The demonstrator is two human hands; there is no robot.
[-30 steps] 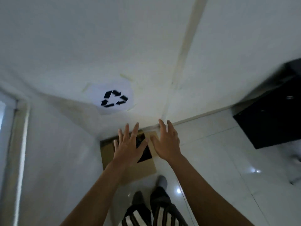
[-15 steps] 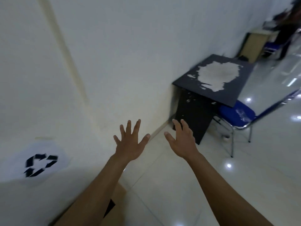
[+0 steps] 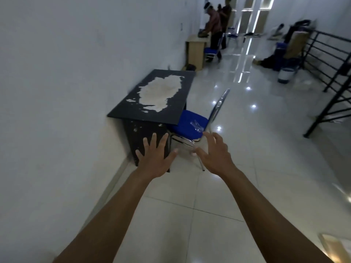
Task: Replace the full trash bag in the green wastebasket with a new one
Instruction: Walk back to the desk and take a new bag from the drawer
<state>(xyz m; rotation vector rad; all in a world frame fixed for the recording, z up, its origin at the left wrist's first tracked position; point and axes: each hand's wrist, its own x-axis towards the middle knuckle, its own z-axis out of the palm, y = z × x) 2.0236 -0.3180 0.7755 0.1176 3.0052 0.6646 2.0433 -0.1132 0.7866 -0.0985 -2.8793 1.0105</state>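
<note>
Neither the green wastebasket nor any trash bag shows in the head view. My left hand (image 3: 154, 157) and my right hand (image 3: 214, 153) are stretched out in front of me at mid-frame, side by side, fingers spread, holding nothing. Both hover in the air above the white tiled floor, just short of a black desk and a blue chair.
A black desk (image 3: 159, 97) with a worn pale patch stands against the left wall, a blue chair (image 3: 190, 124) tucked beside it. People stand at a far wooden desk (image 3: 195, 50). A black stair railing (image 3: 328, 73) and a white bucket (image 3: 285, 74) lie right.
The view has swung right, away from the wall's recycling sign and the cardboard on the floor, down the corridor. Both hands stay raised and spread, now nearer the desk and chair.
</note>
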